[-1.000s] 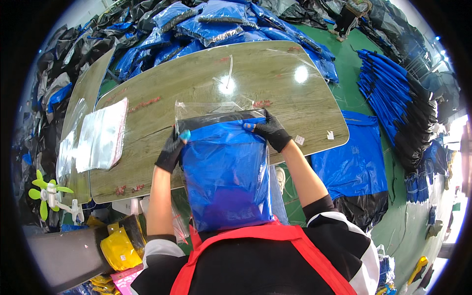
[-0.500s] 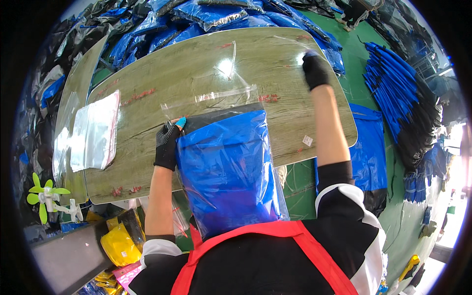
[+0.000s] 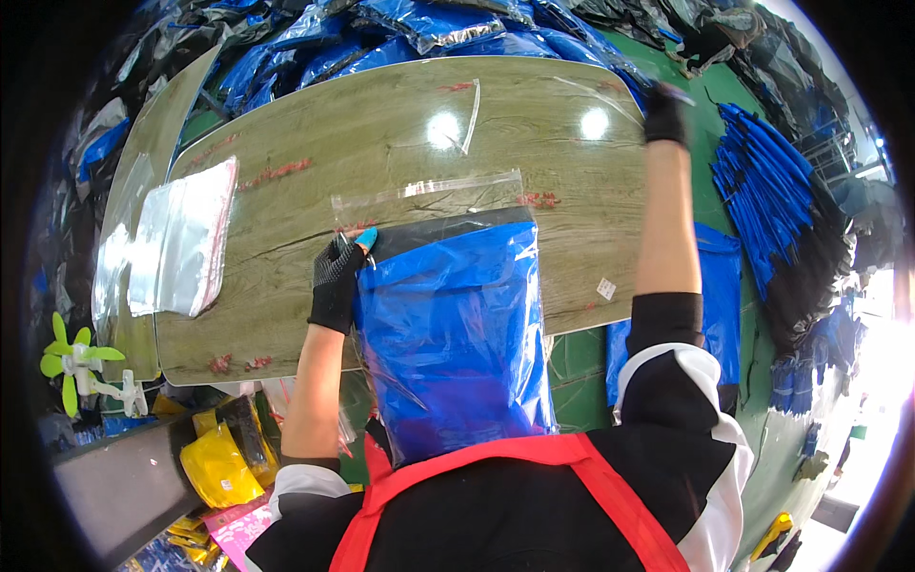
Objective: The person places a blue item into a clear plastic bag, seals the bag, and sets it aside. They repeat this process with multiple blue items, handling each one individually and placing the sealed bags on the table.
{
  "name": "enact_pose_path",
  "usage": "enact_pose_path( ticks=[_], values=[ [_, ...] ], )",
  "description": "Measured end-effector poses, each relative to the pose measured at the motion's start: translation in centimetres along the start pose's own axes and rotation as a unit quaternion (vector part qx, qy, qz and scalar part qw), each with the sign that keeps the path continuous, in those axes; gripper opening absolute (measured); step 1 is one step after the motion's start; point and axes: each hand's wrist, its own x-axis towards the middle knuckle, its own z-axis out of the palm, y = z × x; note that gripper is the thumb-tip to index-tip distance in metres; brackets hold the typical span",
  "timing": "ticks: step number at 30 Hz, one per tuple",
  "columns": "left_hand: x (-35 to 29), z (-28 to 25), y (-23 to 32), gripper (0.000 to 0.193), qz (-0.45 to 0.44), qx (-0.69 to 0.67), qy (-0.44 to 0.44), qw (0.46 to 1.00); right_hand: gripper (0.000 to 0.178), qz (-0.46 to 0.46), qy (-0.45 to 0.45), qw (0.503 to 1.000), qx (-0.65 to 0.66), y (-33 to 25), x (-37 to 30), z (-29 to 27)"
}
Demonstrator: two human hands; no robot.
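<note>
A clear plastic bag (image 3: 448,324) with a folded blue and black item inside rests against my front, its flap end lying on the wood-patterned table (image 3: 286,229). My left hand (image 3: 337,278), in a black glove with bare or blue-tipped fingers, pinches the bag's upper left corner. Beyond the table's far right edge is my right hand (image 3: 666,114), also black-gloved, stretched away from the bag and blurred by motion. Its fingers cannot be made out. A thin clear strip (image 3: 472,116) lies on the table past the bag, and another strip (image 3: 599,99) near the far right corner.
Flat clear bags (image 3: 186,238) are stacked at the table's left. Blue packages (image 3: 419,24) pile up behind it. Long blue and black pieces (image 3: 777,191) lie on the green floor at right. A small green-bladed fan (image 3: 74,362) and a yellow package (image 3: 221,467) are at lower left.
My right hand has swung farther right, past the table edge. My left hand still holds the bag's corner, and the whole view has shifted slightly.
</note>
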Motion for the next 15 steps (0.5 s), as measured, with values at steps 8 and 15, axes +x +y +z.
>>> enact_pose_path(
  ticks=[8, 15],
  values=[
    [3.7, -2.3, 2.0, 0.038, -0.009, 0.005, -0.100, 0.995, 0.023, -0.022, -0.361, 0.931, 0.044, -2.4, -10.7, 13.5],
    [2.8, -2.2, 3.3, 0.033, 0.032, 0.036, -0.084, 0.995, 0.023, -0.339, -0.409, 0.820, -0.213, -5.8, -17.9, 24.6]
  ],
)
